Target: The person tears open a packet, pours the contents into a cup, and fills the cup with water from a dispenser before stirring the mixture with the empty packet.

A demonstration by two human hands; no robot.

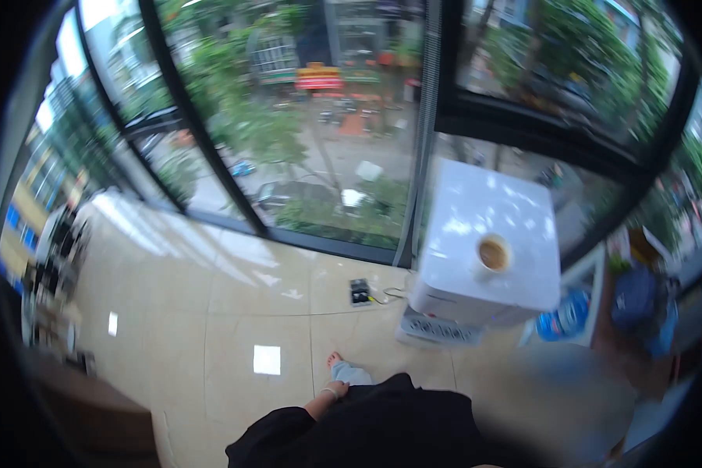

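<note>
glossy tiled floor (pixel 210 312), black power strip (pixel 359 292) near the window wall (pixel 288 117), blue water bottle (pixel 565 316), wooden cabinet (pixel 93 413)

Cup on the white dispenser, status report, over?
Both hands out of view. Cup upright on dispenser top, brown drink inside. Blue bottle beside dispenser.
</note>
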